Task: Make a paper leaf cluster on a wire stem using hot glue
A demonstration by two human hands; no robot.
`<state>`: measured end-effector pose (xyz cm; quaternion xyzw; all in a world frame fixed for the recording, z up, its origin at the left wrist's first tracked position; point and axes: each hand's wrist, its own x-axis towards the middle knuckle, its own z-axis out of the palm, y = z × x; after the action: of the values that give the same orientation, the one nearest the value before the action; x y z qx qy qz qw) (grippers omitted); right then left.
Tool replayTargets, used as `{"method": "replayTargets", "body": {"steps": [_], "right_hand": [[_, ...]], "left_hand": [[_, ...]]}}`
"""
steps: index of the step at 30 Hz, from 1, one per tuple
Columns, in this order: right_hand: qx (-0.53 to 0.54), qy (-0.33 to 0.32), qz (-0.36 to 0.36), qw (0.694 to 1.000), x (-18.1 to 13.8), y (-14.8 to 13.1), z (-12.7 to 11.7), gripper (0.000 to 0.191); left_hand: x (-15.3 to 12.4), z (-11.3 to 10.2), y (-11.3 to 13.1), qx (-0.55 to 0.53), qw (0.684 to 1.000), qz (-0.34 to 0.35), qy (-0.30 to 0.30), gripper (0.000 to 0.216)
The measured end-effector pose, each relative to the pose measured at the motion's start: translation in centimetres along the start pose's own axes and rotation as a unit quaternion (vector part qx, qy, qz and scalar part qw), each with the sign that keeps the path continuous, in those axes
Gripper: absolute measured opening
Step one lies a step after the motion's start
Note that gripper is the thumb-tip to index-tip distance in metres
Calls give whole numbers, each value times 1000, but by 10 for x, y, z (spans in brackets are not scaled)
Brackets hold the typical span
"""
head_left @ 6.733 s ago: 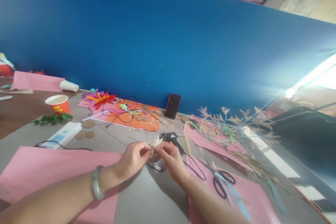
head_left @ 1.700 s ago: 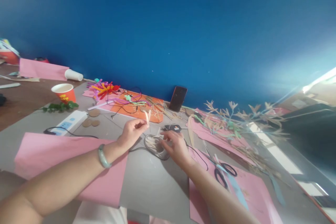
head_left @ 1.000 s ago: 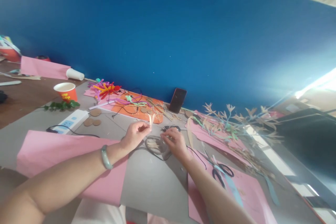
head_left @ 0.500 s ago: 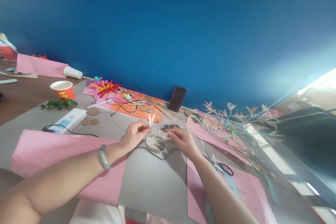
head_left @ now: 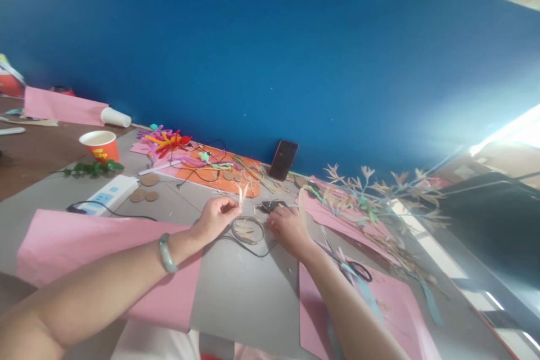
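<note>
My left hand (head_left: 218, 218), with a pale green bangle at the wrist, is closed in a pinch on a small sprig of pale leaf-like strips (head_left: 242, 194), which stands up from the fingertips. To its right, my right hand (head_left: 290, 229) lies palm down with fingers curled under. Its fingertips are hidden, so what they hold does not show. Just beyond it rests a small black object (head_left: 270, 205), partly covered by the fingers. Between the hands lies a coil of grey cord (head_left: 248, 230), with pale scraps inside it. A pale strip (head_left: 302, 205) shows beside my right hand.
Scissors (head_left: 358, 271) lie by my right forearm on pink paper (head_left: 400, 306). Dried-looking sprigs (head_left: 363, 197) spread at right. A phone (head_left: 284, 160) leans on the blue wall. At left are a power strip (head_left: 110, 195), a red paper cup (head_left: 101, 147) and wooden discs (head_left: 149, 179).
My right hand has turned palm down and moved toward the black object, its fingers curling under. The pale piece at its fingertips no longer shows there. My left hand keeps its pinch.
</note>
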<state>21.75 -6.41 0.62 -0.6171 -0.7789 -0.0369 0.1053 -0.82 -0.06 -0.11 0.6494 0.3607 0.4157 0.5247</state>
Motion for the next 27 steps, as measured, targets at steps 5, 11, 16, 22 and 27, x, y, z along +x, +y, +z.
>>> {"method": "replayTargets", "body": {"steps": [5,11,16,22,27], "right_hand": [[45,16,14,999,-3,-2,-15,16],[258,31,89,962,-5,-13,-28,15],[468,21,145,871,-5,-22,-29,21],[437,37,117,891,-7,-33,-31,20],[432,59,118,892,-8,-39,-31,19]], "left_hand": [[1,1,-3,1,1000,4,-4,19],[2,2,-6,-37,999,-9,-20,19],[-4,3,6,-95,992,-38,-78,18],[-12,5,16,-135,979,-58,-140,21],[-13,7,12,-127,974,-66,-175,24]]}}
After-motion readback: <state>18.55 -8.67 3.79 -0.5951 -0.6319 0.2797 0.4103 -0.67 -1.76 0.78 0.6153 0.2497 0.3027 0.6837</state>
